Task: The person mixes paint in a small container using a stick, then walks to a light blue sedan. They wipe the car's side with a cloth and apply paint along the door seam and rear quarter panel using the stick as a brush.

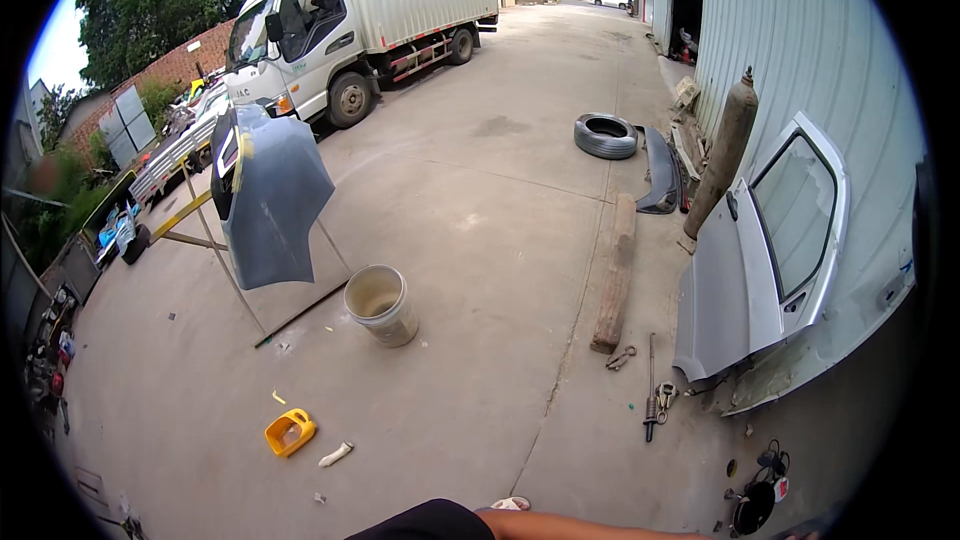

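Observation:
Neither of my hands shows in the head view. Only a bare forearm [600, 527] with a black sleeve [430, 522] runs along the bottom edge toward the right, and its hand is cut off by the rim. I cannot tell which arm it is. A white sandal tip [512, 504] peeks out just above the arm. Nearest on the concrete are several long metal tools [655, 395] and a black round item with cables [755, 502].
A grey car body panel [265, 200] hangs on a stand, with a dirty bucket [380, 305] beside it. A yellow container [290, 432] lies on the floor. A silver car door [770, 260], a gas cylinder [722, 150], a wooden beam [615, 275], a tyre [605, 135] and a white truck [360, 20] stand farther off.

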Motion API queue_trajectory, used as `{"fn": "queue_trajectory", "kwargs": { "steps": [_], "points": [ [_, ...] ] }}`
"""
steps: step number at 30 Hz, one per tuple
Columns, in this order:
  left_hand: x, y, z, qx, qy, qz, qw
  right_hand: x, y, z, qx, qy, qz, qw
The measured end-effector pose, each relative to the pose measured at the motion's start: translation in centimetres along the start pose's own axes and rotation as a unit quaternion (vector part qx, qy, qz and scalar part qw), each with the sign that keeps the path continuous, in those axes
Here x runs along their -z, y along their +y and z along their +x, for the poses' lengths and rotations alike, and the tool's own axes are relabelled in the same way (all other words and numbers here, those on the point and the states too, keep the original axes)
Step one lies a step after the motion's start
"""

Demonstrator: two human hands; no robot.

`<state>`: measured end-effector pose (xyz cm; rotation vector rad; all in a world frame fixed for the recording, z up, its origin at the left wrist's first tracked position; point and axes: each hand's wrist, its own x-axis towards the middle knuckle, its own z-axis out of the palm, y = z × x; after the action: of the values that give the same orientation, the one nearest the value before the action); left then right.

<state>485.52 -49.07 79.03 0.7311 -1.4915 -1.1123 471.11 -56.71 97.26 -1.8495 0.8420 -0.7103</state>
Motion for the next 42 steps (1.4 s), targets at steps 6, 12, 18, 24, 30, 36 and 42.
{"fn": "queue_trajectory", "kwargs": {
  "steps": [6,12,18,24,30,36,42],
  "points": [
    [2.2,1.7,-4.0,-0.012,0.126,-0.075,0.989,-4.3,-0.7,4.1,0.011,-0.154,-0.032,0.987],
    [4.2,2.7,-9.9,-0.001,0.297,0.074,0.952,-11.1,2.7,11.6,0.126,-0.279,0.086,0.948],
    [7.0,10.4,-21.1,-0.048,0.492,0.070,0.867,-28.1,1.8,15.0,0.047,-0.430,0.154,0.889],
    [8.7,13.0,-37.1,-0.008,0.711,0.171,0.682,-48.6,0.2,14.1,0.027,-0.555,0.126,0.822],
    [8.1,19.4,-52.4,0.019,0.847,0.207,0.488,-66.2,-0.6,10.6,0.000,-0.633,0.002,0.774],
    [6.7,26.0,-64.1,-0.014,0.914,0.307,0.265,-80.8,-4.8,6.7,-0.014,-0.688,-0.067,0.723],
    [7.7,31.1,-69.2,-0.150,0.931,0.317,0.100,-96.8,-14.0,2.5,0.039,-0.738,-0.048,0.672]
  ]
}}
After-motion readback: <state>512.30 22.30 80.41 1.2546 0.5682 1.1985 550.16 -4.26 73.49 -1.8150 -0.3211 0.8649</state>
